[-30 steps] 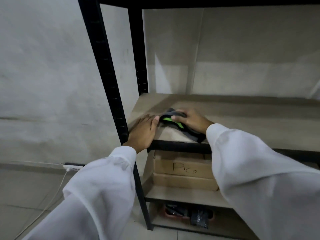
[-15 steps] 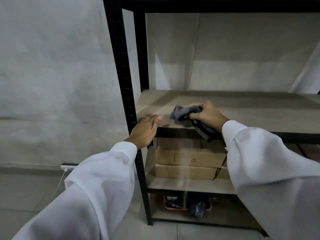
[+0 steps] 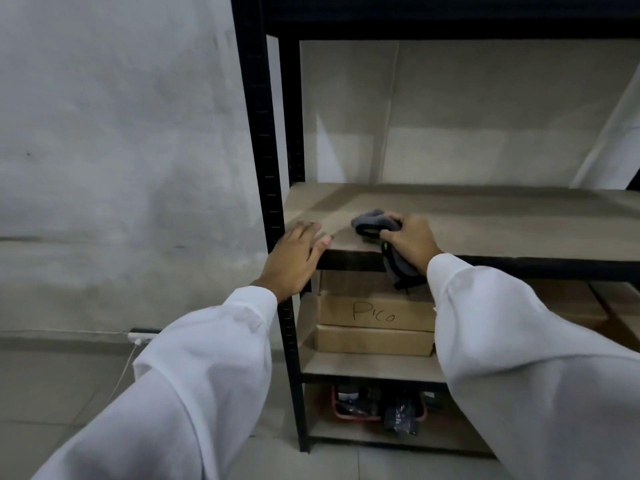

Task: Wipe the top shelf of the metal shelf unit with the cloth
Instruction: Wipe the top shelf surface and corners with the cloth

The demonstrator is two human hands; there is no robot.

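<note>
A black metal shelf unit [image 3: 258, 140] stands against a pale wall, with wood-coloured boards. My right hand [image 3: 412, 240] grips a bunched grey cloth with a green stripe [image 3: 372, 220] on the bare board at chest height [image 3: 502, 220], near its front left corner. One end of the cloth hangs over the front rail under my wrist. My left hand [image 3: 294, 258] rests flat with fingers spread on that board's left front corner, against the post. A higher dark shelf level [image 3: 450, 15] crosses the top of the view; its surface is hidden.
Two stacked cardboard boxes [image 3: 375, 322], the upper one marked "Pico", sit on the board below. A red tray with dark items [image 3: 377, 405] lies on the lowest board. A white power strip and cable [image 3: 140, 337] lie on the tiled floor to the left.
My right hand has dragged the cloth rightward and slightly back along the shelf front, and bunched it tighter. My left hand stays at the corner. The view has shifted right and up a little.
</note>
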